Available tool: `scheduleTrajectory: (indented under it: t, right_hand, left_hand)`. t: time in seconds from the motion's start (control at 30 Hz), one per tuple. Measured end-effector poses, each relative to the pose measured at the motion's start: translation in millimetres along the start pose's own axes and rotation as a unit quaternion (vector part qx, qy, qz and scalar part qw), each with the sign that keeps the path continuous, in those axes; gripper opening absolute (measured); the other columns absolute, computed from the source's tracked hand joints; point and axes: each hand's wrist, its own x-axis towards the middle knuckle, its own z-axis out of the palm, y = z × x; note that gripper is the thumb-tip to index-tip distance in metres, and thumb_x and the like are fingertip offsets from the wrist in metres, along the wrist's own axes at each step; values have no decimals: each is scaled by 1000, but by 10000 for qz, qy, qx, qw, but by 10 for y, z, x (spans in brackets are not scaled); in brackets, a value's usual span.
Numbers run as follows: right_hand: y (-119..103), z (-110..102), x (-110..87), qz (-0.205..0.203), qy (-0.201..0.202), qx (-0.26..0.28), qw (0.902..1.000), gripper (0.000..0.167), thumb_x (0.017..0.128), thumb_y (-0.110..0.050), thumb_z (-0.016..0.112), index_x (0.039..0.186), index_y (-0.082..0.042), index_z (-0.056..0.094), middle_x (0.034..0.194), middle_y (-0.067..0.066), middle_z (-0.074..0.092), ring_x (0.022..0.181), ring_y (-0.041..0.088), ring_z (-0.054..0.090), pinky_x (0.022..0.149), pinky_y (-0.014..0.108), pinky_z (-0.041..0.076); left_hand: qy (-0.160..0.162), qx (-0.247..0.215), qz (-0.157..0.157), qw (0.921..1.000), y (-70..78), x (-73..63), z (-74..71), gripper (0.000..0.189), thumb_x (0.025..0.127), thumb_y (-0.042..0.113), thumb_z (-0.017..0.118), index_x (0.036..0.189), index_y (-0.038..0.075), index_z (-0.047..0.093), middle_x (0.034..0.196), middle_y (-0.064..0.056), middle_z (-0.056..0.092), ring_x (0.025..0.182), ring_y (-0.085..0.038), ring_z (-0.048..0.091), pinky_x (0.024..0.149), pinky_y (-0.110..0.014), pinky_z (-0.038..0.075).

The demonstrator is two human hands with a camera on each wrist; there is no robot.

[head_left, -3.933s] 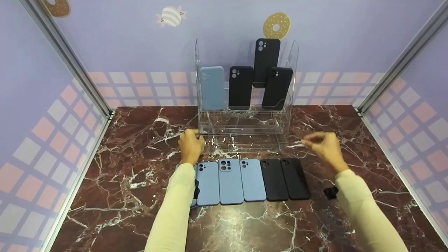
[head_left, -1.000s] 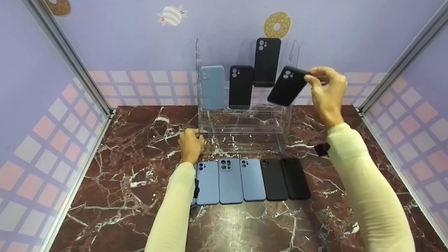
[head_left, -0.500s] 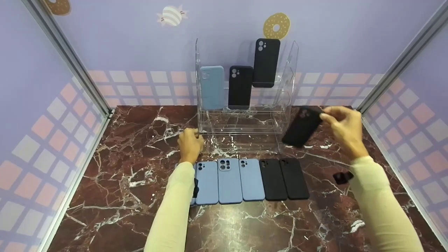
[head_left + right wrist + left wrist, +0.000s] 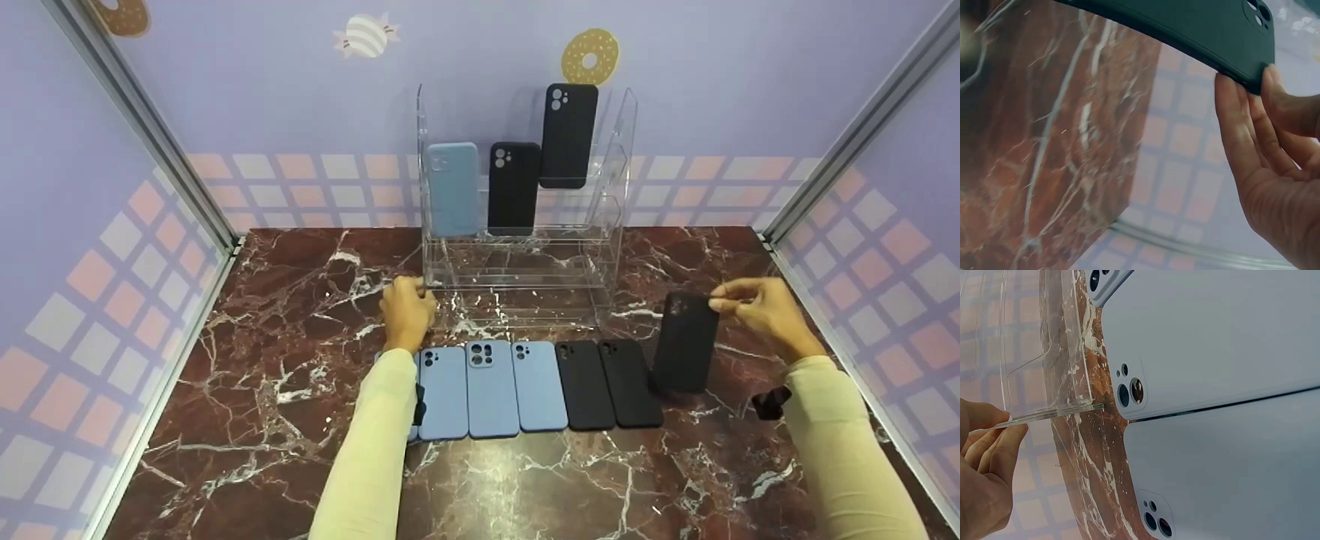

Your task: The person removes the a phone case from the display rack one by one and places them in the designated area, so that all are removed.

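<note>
My right hand (image 4: 769,311) pinches a black phone case (image 4: 686,345) by its upper right corner, just right of the row on the table. In the right wrist view, thumb and fingers of the right hand (image 4: 1275,152) grip that corner of the case (image 4: 1185,28). My left hand (image 4: 407,311) holds the left side of a clear acrylic display stand (image 4: 517,285). Thumb and fingers of the left hand (image 4: 991,461) pinch the stand's thin side panel (image 4: 1050,413). A light blue case (image 4: 454,191) and two black cases, one lower (image 4: 514,191) and one higher (image 4: 570,135), stand in the rack.
Along the table front lies a row of phone cases: several blue ones, including one with a larger camera cutout (image 4: 493,390), then two black ones (image 4: 589,386). The left sleeve (image 4: 375,442) covers part of the leftmost. Patterned walls (image 4: 300,75) enclose the marble-look table (image 4: 262,420).
The right hand took the black case out of the stand's right side and brought it down to the right, beside the row. The left hand has stayed on the stand.
</note>
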Motion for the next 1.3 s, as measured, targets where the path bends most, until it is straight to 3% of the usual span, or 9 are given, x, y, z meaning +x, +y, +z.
scheduleTrajectory:
  t: [0.1, 0.23, 0.43, 0.57, 0.67, 0.83, 1.1, 1.3]
  right_hand:
    - [107, -2, -2, 123, -345, -191, 9991, 26, 94, -6, 71, 109, 14, 67, 88, 13, 72, 68, 7, 66, 62, 21, 55]
    - [212, 34, 6, 337, -849, -64, 9958, 30, 94, -4, 71, 112, 18, 65, 89, 15, 73, 71, 14, 70, 65, 24, 57]
    - [349, 141, 38, 364, -1276, -216, 9909, 29, 91, -4, 72, 108, 19, 66, 97, 22, 72, 74, 18, 71, 68, 31, 60]
    - [422, 242, 63, 699, -1501, 382, 9855, 29, 92, 3, 69, 109, 24, 61, 96, 22, 70, 76, 18, 72, 74, 38, 61]
    - [459, 313, 73, 919, -1521, 686, 9817, 28, 92, 5, 67, 110, 26, 60, 91, 17, 70, 76, 19, 72, 74, 39, 61]
    - [512, 402, 107, 981, -1414, 539, 9836, 27, 91, 4, 69, 107, 24, 62, 88, 14, 70, 76, 20, 71, 72, 39, 61]
    - [574, 498, 121, 1219, -1153, 354, 9852, 26, 91, 1, 71, 106, 20, 65, 92, 13, 68, 81, 25, 71, 71, 39, 62]
    - [572, 550, 117, 1221, -1178, 343, 9849, 25, 91, 0, 72, 105, 20, 66, 97, 18, 69, 87, 28, 71, 72, 41, 62]
  left_hand:
    - [-4, 23, -1, 10000, 6, -2, -7, 18, 84, 1, 70, 96, 7, 81, 93, -14, 76, 89, -39, 70, 84, -53, 54]
    - [27, 60, 0, 10000, 19, -8, -14, 14, 84, 1, 71, 92, 6, 81, 91, -14, 76, 87, -38, 69, 82, -54, 53]
    - [33, 45, 65, 10000, 30, -14, -12, 13, 85, 0, 69, 82, 7, 79, 83, -12, 75, 79, -34, 65, 79, -52, 52]
    - [40, 91, 101, 9999, 28, -11, -11, 13, 85, 0, 69, 75, 5, 76, 80, -12, 74, 78, -34, 65, 79, -53, 52]
    - [41, 94, 75, 9999, 23, -11, -9, 11, 85, 1, 70, 80, 5, 79, 84, -13, 75, 82, -36, 68, 80, -53, 53]
    - [23, 54, 35, 10000, 26, -17, -15, 13, 86, 1, 72, 94, 6, 81, 89, -13, 76, 87, -38, 70, 82, -53, 54]
    - [7, 44, 20, 10000, 27, -21, -11, 13, 86, 1, 70, 87, 8, 81, 87, -13, 75, 80, -34, 66, 78, -52, 54]
    - [-15, -16, 18, 10000, 20, -20, -22, 17, 86, 1, 70, 97, 7, 81, 92, -14, 76, 86, -36, 70, 81, -52, 54]
